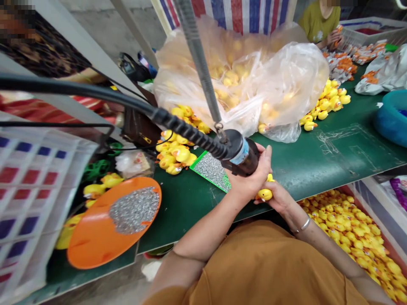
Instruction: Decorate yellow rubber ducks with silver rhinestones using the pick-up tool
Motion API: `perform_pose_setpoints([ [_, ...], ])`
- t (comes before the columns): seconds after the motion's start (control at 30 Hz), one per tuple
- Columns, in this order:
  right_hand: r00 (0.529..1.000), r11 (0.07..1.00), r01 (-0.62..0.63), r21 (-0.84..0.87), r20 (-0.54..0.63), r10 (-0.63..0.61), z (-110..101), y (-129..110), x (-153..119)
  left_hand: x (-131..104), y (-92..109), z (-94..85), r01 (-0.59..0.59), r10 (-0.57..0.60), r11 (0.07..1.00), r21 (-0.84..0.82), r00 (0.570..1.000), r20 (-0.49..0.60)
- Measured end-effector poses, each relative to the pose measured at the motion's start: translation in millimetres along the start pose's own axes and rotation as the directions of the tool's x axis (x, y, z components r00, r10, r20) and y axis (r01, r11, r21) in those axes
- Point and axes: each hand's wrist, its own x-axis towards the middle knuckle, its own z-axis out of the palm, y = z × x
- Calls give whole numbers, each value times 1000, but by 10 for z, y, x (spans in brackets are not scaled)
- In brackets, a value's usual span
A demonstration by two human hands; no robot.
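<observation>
My left hand (249, 178) is wrapped round a black electric screwdriver (240, 154), which hangs from a coil spring and has a thick cable at its top. Just below it, my right hand (278, 195) grips a small yellow toy duck (264, 195) near the table's front edge. The screwdriver's tip is hidden behind my left hand, so I cannot tell whether it touches the duck. Beside my left hand lies a green-edged tray (197, 164) of small silvery screws. A pile of yellow toy ducks (181, 153) sits just left of the tray.
Large clear plastic bags (292, 80) of ducks fill the table's back. An orange dish (92, 237) of screws stands at left, a blue basin (392, 118) at right. Below the edge on my right is a bin full of ducks (349, 233). Another person (318, 21) sits across.
</observation>
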Motion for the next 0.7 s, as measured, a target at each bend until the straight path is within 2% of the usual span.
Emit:
perform_pose_setpoints([
  [0.2, 996, 998, 42, 38, -83, -39, -44, -22, 36, -21, -36, -10, 8, -8, 1000, -27, 1000, 23],
  [0.4, 967, 999, 43, -9, -250, -44, -132, -30, 45, 92, 202, -6, -86, 80, 987, -137, 995, -53],
  [0.5, 952, 998, 46, -36, -300, -55, -281, -32, -7, 171, 258, -49, -122, 102, 975, -184, 988, -116],
  [0.57, 946, 994, 77, -71, -311, -96, -532, -64, -131, 205, 236, -94, -117, 94, 978, -174, 986, -138],
  [0.63, 917, 981, 117, -157, -361, -168, -955, -136, -370, 222, 192, -149, -113, 87, 982, -154, 983, -164],
  [0.67, 873, 961, 151, -233, -425, -240, -1223, -185, -532, 228, 172, -177, -110, 83, 983, -148, 981, -176],
  [0.7, 806, 925, 174, -338, -490, -330, -1510, -239, -714, 233, 155, -205, -109, 81, 983, -146, 979, -187],
])
